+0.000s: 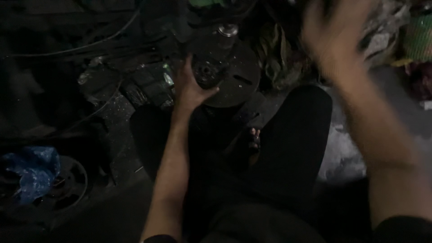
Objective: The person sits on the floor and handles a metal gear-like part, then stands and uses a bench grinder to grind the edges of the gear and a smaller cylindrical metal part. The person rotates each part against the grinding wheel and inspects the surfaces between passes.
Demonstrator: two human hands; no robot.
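That dark slotted metal disc (pixel 225 74) looked heavy and stiff, probably greasy; left hand (pixel 189 87) had its grip wrapped over the left rim, while the right hand (pixel 335 40) was a raised blur, grip impossible to tell.

Super dim spot, light is barely reaching anything, and the dark grimy floor (pixel 121 130) is showing pale specks and scuffs while a paler dusty patch (pixel 346 153) is catching a bit of glow over on the right. Thin cables (pixel 90 42) are trailing across the black upper left, and a crumpled blue plastic bag (pixel 33 171) is sitting on a round dark metal wheel (pixel 74 184) at the lower left. Rags and crumpled clutter (pixel 274 58) are piling up along the top right
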